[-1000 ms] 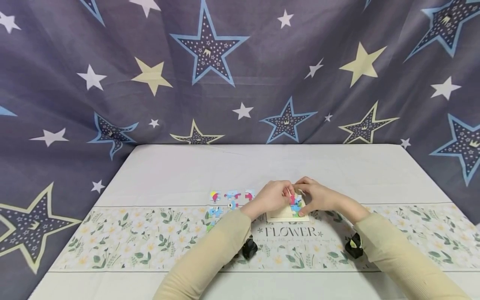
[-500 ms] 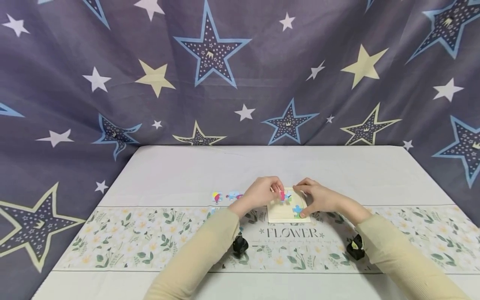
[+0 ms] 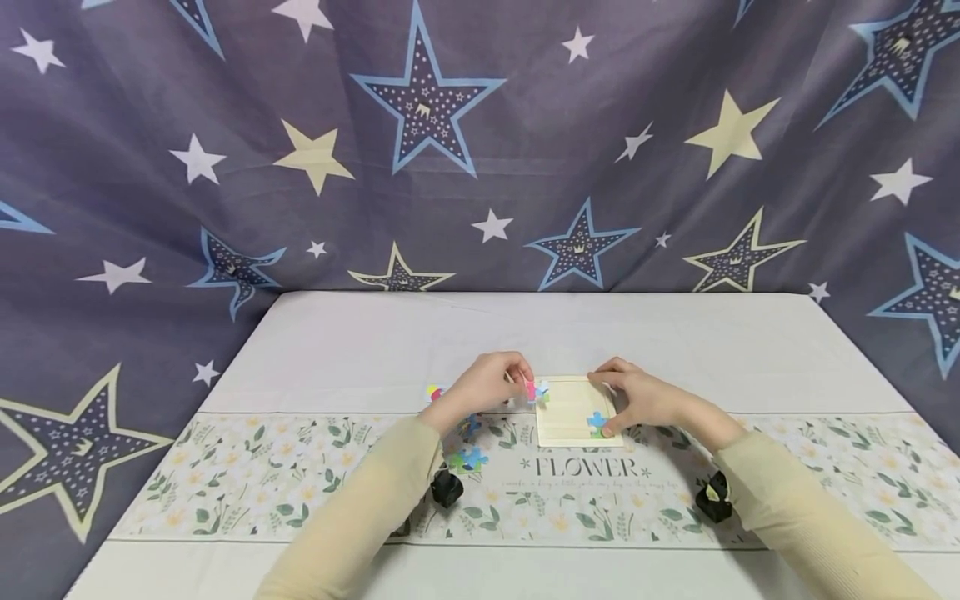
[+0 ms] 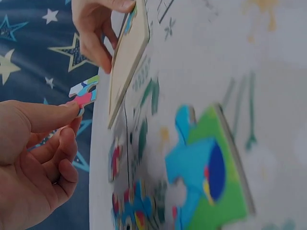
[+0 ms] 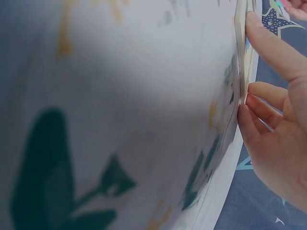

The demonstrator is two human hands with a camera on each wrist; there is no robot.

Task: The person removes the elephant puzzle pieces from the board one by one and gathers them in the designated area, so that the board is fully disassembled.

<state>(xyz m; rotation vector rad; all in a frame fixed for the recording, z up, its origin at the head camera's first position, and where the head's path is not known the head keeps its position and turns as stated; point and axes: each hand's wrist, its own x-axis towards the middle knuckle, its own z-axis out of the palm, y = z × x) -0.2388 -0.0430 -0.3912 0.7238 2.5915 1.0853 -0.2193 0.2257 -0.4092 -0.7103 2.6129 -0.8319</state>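
Observation:
My left hand [image 3: 491, 383] pinches a pink, blue and white jigsaw piece [image 4: 85, 95] between thumb and fingertips, raised by the tray's left edge. The square wooden puzzle tray [image 3: 558, 411] lies flat on the table, mostly bare inside. In its near right corner sits one blue and green jigsaw piece [image 3: 597, 422]. My right hand [image 3: 645, 396] holds the tray's right side, its thumb at that corner piece and its fingers at the far right corner. In the right wrist view, fingers [image 5: 261, 120] touch the tray's edge, which appears edge-on.
Left of the tray lie several loose jigsaw pieces, among them a blue and green one [image 3: 468, 460] and a yellow and red one [image 3: 435, 392]; my left arm hides some. A floral runner [image 3: 300, 475] crosses the white table. Behind hangs a star-patterned curtain [image 3: 450, 208].
My left hand has moved left from over the tray, carrying the pinched piece off the piece in the near right corner. More of the tray's bare floor shows. My right hand stays on the tray.

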